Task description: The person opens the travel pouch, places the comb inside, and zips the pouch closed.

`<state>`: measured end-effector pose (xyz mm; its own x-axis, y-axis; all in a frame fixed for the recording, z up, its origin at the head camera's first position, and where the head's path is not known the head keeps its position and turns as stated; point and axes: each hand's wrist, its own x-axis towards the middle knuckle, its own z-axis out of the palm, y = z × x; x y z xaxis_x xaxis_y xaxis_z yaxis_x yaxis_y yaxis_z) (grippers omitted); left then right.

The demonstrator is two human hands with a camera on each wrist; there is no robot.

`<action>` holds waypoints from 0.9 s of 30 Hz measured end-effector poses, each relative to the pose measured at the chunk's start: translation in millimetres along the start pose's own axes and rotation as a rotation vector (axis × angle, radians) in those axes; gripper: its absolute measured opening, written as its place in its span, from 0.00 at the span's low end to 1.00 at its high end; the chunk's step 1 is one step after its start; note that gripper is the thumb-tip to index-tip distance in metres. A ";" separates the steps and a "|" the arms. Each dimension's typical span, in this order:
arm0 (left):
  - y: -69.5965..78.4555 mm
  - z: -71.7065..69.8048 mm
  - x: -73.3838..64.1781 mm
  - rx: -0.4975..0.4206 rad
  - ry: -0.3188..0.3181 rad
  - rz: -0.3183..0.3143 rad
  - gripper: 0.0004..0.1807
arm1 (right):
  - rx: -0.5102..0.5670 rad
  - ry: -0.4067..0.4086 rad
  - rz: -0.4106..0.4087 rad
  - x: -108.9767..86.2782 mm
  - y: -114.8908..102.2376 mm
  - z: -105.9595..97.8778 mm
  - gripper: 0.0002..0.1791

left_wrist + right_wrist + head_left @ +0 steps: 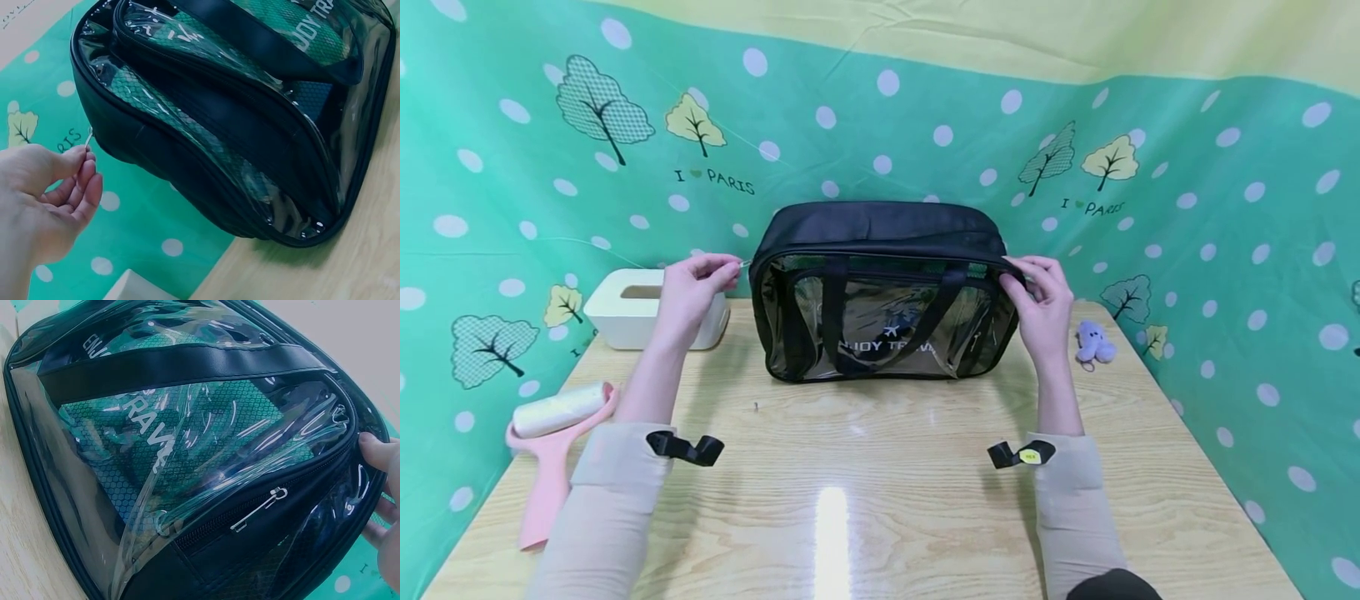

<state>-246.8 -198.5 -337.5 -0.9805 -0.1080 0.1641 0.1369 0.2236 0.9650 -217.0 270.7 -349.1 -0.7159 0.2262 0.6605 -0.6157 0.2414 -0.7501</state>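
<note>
A black travel bag point(880, 227) with a clear front panel, white lettering and two dark handles stands upright on the table. My left hand point(688, 287) is at its upper left corner. In the left wrist view, thumb and finger of that hand pinch a small metal zipper pull point(88, 139) at the bag's edge. My right hand point(1042, 307) grips the upper right edge, thumb on the front and fingers behind. A second metal zipper pull point(259, 509) hangs on the front pocket's zipper in the right wrist view. Something green and blue with a honeycomb pattern point(187, 425) shows through the clear panel.
A white tissue box point(621, 321) stands behind the left forearm. Left of that arm lies a pink-handled lint roller point(553, 454). A small purple plush keychain point(1093, 342) lies right of the bag. Green patterned cloth point(880, 108) hangs behind and along the sides.
</note>
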 end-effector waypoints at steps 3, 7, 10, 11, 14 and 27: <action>-4.7 -1.0 -1.5 -0.066 -0.007 -0.022 0.18 | 0.001 0.000 -0.002 -0.2 0.5 0.1 0.13; -8.5 -0.1 -3.9 -0.143 -0.019 -0.037 0.17 | 0.003 0.001 -0.004 -0.2 1.2 0.0 0.13; -9.6 1.9 -6.4 -0.185 -0.017 -0.047 0.13 | 0.003 0.002 -0.005 -0.3 1.7 -0.1 0.13; -10.3 2.5 -7.2 -0.189 -0.016 -0.051 0.11 | 0.003 0.002 -0.006 -0.3 1.8 -0.2 0.13; -14.3 4.3 -8.9 -0.199 -0.011 -0.068 0.08 | 0.002 0.003 -0.005 -0.2 1.8 -0.4 0.13; -38.7 11.6 -9.0 -0.142 -0.019 -0.107 0.18 | 0.002 0.000 0.010 -0.2 1.0 -1.0 0.14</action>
<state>-244.9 -195.0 -378.6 -0.9928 -0.1053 0.0564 0.0489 0.0726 0.9962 -217.2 271.9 -350.0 -0.7217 0.2289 0.6533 -0.6095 0.2373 -0.7565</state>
